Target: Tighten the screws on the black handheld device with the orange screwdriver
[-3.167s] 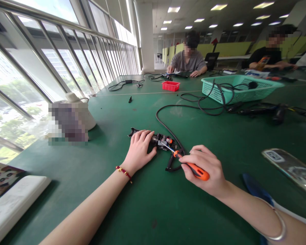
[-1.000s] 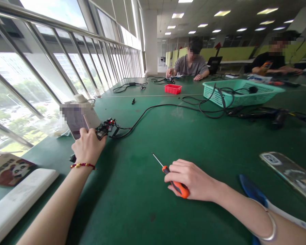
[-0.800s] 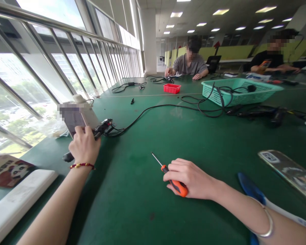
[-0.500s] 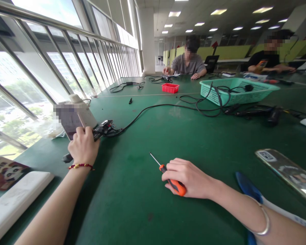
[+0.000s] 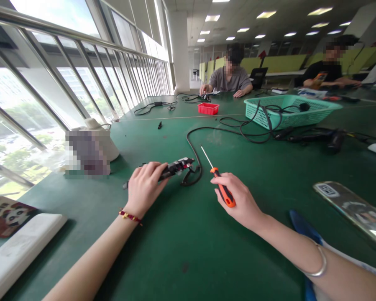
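My left hand [image 5: 146,186] is closed around a long black corded device [image 5: 177,166], held at a slant just over the green table. Its far end shows exposed inner parts, and a black cable [image 5: 191,142] loops away from that end. Much of the device's middle is hidden by my fingers. In my right hand [image 5: 239,198] is a screwdriver [image 5: 226,195] with an orange and black handle. Its thin metal shaft points up and forward, to the right of the device and apart from it.
A green basket [image 5: 292,121] with cables stands at the back right, near a small red bin [image 5: 208,109]. A phone [image 5: 354,205] lies at the right. At the left are a white jug-like container [image 5: 111,146] and a white bar [image 5: 24,255]. Two people sit beyond.
My left hand has carried the black device rightward, from beside the white container toward the middle. My right hand has moved forward and slightly right with the screwdriver, its shaft now more upright.
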